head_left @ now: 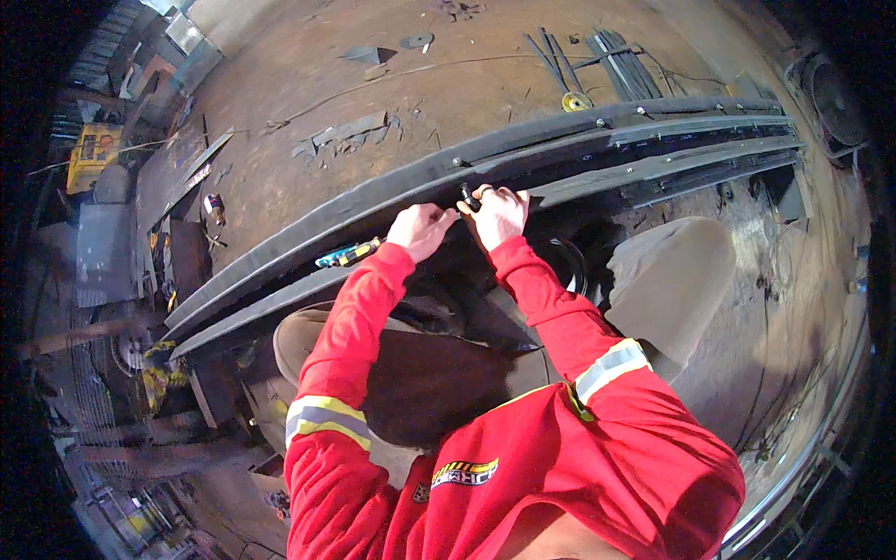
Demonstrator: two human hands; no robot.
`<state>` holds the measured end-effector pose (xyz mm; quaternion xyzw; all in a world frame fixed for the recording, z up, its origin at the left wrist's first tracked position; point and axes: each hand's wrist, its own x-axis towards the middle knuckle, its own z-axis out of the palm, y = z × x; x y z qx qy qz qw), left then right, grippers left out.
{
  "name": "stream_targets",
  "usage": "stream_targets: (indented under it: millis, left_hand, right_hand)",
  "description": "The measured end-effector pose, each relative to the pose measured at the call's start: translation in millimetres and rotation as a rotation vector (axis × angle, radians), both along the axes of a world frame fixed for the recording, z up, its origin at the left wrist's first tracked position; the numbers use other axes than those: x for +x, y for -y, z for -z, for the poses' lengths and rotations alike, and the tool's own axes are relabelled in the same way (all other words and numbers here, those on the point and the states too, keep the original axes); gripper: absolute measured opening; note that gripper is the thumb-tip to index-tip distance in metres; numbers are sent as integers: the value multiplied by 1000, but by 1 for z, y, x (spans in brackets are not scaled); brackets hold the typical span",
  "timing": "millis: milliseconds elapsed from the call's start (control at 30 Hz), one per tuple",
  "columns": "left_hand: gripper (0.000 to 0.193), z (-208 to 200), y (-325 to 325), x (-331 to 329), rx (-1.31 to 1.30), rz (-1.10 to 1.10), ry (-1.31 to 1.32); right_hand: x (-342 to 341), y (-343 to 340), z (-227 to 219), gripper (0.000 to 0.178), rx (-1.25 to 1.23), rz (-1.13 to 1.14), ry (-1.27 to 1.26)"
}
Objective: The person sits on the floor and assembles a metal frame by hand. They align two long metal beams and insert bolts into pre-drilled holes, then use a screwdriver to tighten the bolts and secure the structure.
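Note:
Long dark metal beams (308, 224) run from lower left to upper right in front of me, with several small bolts (641, 110) along them. My right hand (501, 217) is closed on a small black cylindrical part (469, 196) at the beams. Beside it, my left hand (420, 231) is closed, thumb and fingers pinched together close to that part; what they hold, if anything, is hidden. A hand tool with a teal and yellow handle (349, 254) rests on the beam just left of my left hand.
Dark metal bars (623, 65) and a yellow disc (576, 102) lie beyond the beams. Scrap pieces (345, 133) are scattered on the brown floor. A yellow box (93, 154) stands at far left. Black cable loops (574, 266) sit between my knees and the beams.

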<state>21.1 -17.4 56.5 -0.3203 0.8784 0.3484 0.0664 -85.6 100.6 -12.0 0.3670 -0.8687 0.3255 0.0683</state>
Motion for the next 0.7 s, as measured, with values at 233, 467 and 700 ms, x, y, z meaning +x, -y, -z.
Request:
stream_targets:
  millis: [233,467,700]
  left_hand:
    - [52,33,-7,-31,81,-99,15]
    - [46,64,4,-41,168,-169,9]
    - [34,68,0,-40,470,-259,-263]
  right_hand:
    - [-6,5,18,10,-69,-10,-116]
    - [-2,6,14,7,-105,-31,-135]
    - [4,-1,-10,16,-42,-1,37]
